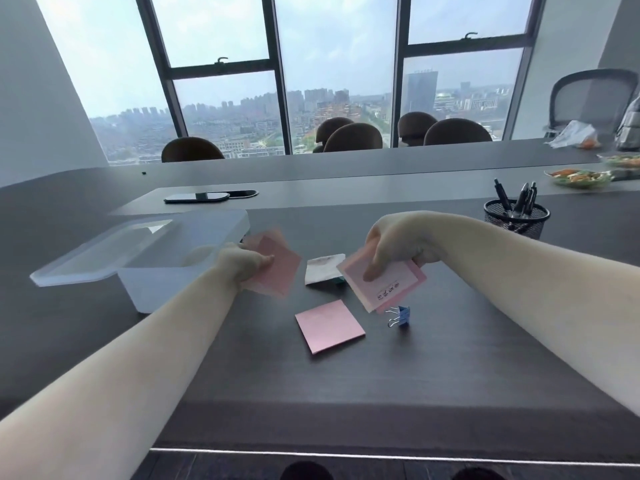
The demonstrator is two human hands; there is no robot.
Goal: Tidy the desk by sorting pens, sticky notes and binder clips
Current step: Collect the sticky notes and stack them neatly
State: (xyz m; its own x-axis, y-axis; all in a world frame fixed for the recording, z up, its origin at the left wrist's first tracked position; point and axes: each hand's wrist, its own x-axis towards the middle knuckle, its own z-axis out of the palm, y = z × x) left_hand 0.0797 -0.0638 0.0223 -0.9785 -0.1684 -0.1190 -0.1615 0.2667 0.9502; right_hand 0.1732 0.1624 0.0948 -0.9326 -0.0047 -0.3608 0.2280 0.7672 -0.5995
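Note:
My left hand [242, 265] grips a blurred pink sticky-note pad [280, 268] just right of the clear plastic box [162, 282]. My right hand [394, 251] holds a pink sticky-note pad [391, 285] with writing on it, above the desk. Another pink pad [329, 325] lies flat on the dark desk between my arms. A blue binder clip [401, 316] stands just right of it, under the held pad. A white pad [323, 268] lies behind, between my hands. Black pens [519, 199] stand in a mesh cup [516, 221] at the right.
The box's lid [100, 251] leans off its left side. A dark phone [197, 197] lies further back. Food trays [578, 178] and a plastic bag [571, 135] sit at the far right. Chairs [353, 136] line the far side; the desk's near edge [346, 453] is close.

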